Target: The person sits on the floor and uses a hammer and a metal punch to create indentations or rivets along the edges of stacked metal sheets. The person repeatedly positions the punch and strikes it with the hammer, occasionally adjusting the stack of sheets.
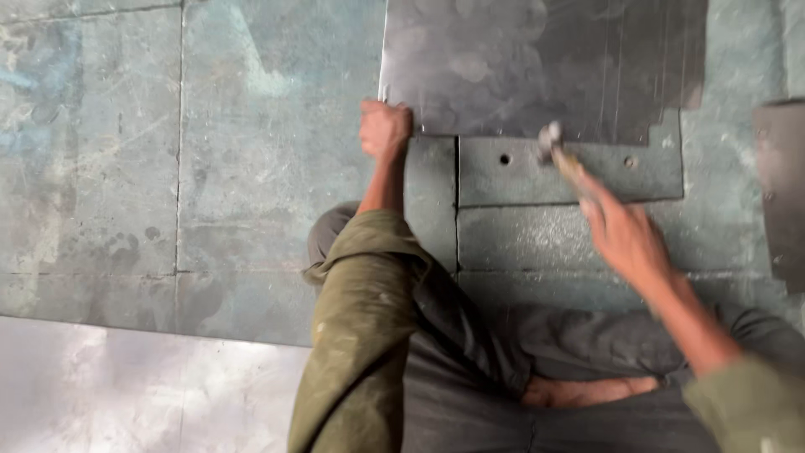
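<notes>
Dark grey sheet metal [537, 63] lies flat on the worn, greenish stone floor [251, 210], its near edge cut in a stepped line and running across the upper middle of the view. At the sheet's near left corner the left hand [385, 128] is closed as a fist over the edge, apparently pinning that corner down so the sheet does not shift or spring. The right hand [625, 235] is wrapped around the handle of a small hammer [560, 151], whose blurred head sits just at the sheet's near edge, above a thicker grey plate [579, 172] with small round holes that lies partly under the sheet; that plate seems to serve as a backing. The person sits on the floor with legs folded close beneath the work, an olive sleeve [360, 335] crossing a knee. To the left the floor is bare stone slabs, with room to slide the sheet that way; to the right another dark metal piece [781, 193] lies near, apart from the sheet, narrowing the space there.
</notes>
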